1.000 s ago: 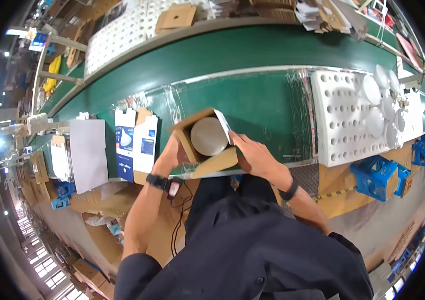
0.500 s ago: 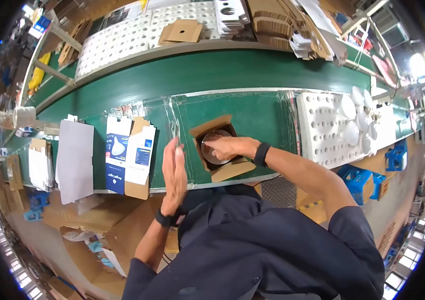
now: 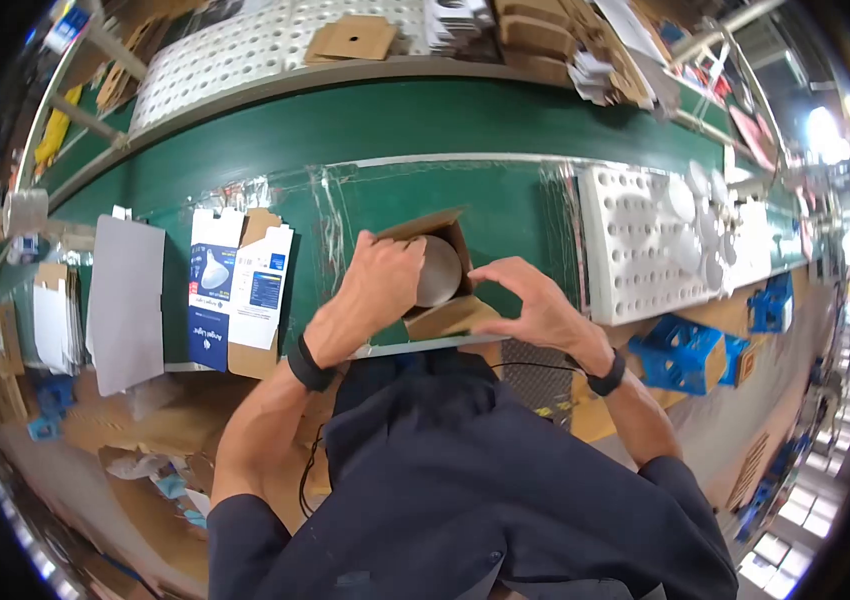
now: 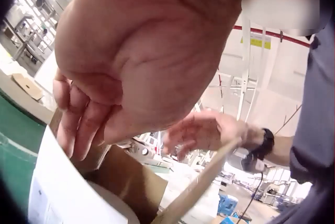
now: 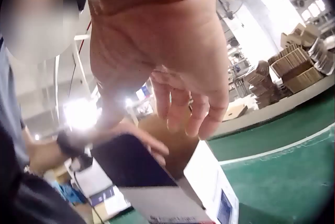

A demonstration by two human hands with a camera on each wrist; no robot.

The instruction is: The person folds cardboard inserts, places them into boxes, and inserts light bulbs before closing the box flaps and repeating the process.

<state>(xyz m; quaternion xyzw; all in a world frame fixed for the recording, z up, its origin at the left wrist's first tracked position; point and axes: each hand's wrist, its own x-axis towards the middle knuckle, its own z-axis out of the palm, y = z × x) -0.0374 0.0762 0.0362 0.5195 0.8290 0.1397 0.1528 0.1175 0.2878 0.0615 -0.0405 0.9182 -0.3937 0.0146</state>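
An open cardboard box [image 3: 452, 318] stands near the front edge of the green bench. Inside it lies the round, pale face of a light bulb [image 3: 439, 272]. My left hand [image 3: 377, 290] comes over the box's left side, its fingers curled at the rim by the far flap; in the left wrist view, those fingers [image 4: 78, 124] bend down behind the white outer panel [image 4: 63, 182]. Beside the box's right wall is my right hand [image 3: 542, 312], thumb and fingers spread apart. The right wrist view has its loose fingers [image 5: 188, 111] above the box opening, holding nothing.
Flattened printed cartons [image 3: 235, 290] and a plain grey-white sheet [image 3: 127, 300] lie to the left. On the right, a white foam tray with holes [image 3: 635, 240] bears several white bulbs [image 3: 680, 200]. A raised shelf [image 3: 285, 75] runs along the back. Blue stools [image 3: 680, 355] stand below.
Both hands flanked the box first; then the right hand reached inside onto the bulb, with the left apart. Now the left hand is at the box's rim and the right has moved out to its right.
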